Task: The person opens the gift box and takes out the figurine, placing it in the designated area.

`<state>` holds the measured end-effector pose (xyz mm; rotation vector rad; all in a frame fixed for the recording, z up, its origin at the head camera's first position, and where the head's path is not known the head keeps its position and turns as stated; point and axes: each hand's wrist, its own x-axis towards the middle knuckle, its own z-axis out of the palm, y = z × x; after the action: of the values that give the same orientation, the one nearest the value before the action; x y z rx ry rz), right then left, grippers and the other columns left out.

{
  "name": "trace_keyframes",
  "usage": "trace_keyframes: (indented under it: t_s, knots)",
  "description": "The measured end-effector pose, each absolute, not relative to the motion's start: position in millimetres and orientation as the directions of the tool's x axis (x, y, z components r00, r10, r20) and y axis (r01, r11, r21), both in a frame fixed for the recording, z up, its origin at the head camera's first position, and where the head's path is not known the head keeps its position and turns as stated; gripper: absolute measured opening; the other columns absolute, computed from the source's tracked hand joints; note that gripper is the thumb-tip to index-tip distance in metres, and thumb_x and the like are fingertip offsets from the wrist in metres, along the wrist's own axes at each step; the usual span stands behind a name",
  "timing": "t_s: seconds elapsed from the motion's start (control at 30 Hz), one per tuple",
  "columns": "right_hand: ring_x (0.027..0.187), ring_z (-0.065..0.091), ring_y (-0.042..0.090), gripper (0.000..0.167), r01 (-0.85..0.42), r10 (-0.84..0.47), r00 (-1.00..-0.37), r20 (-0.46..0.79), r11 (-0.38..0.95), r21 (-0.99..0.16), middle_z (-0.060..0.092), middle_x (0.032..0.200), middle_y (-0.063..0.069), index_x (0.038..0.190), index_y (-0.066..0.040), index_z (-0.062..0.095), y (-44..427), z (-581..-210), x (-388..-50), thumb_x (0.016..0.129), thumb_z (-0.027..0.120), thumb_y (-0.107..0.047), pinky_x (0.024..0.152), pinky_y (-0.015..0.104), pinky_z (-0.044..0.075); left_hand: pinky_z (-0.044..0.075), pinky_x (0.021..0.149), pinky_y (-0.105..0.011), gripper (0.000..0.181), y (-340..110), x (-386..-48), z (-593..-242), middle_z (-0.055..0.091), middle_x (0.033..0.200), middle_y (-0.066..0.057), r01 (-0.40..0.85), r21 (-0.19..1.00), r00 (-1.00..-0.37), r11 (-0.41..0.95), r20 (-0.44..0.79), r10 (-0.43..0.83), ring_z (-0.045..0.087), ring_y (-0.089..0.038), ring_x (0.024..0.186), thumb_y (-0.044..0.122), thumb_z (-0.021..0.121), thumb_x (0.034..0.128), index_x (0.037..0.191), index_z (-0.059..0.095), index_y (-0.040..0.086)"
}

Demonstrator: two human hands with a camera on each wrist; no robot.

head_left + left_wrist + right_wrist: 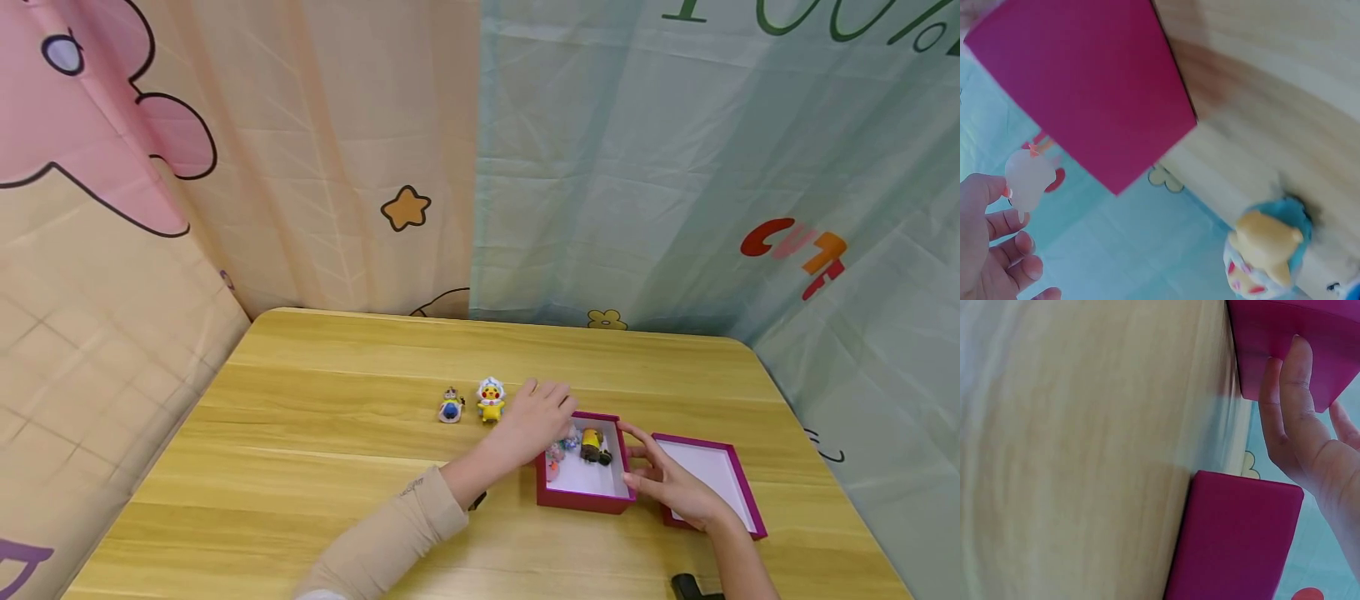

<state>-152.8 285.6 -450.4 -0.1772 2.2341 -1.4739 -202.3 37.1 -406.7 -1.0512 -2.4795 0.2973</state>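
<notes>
Pale small figure (pixel 1032 178): count 1, pinched between thumb and fingertips of the left hand (pixel 528 421), at the box's left far corner; the remaining fingers are loosely bent. Open magenta box (pixel 585 503): count 1, between the two hands. Figures inside: a yellow-and-dark one (pixel 592 443) plus small pink and bluish pieces by the wall nearest the left hand; exact count cannot be told. Standing figures left of the left hand: 2, a yellow one with a white hood (pixel 491 400) just beside it, a blue-and-yellow one (pixel 451 406) farther out. Lid: count 1, magenta lid (pixel 712 471), inside up, partly under the right hand.

Right hand (pixel 667 479): thumb and fingers spread, extended fingers touching the box's outer wall. Box and lid stand narrowly apart there. Tabletop (pixel 300 467): broad stretch of wood left of the left hand; far edge well beyond both hands.
</notes>
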Motion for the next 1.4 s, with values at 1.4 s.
trace_keyframes:
  t_s: [1.4]
  knots:
    - [0.122, 0.030, 0.045, 0.074, 0.151, -0.335, -0.889, -0.312, 0.429, -0.891, 0.024, 0.138, 0.025, 0.145, -0.023, 0.010, 286, -452, -154, 0.089, 0.058, -0.019, 0.093, 0.050, 0.040, 0.035, 0.073, -0.034, 0.022, -111, -232, -439, 0.040, 0.084, -0.002, 0.467, -0.178, -0.772, 0.866, 0.397, 0.497, 0.040, -0.020, 0.078, 0.027, 0.061, 0.0866, 0.094, 0.051, 0.010]
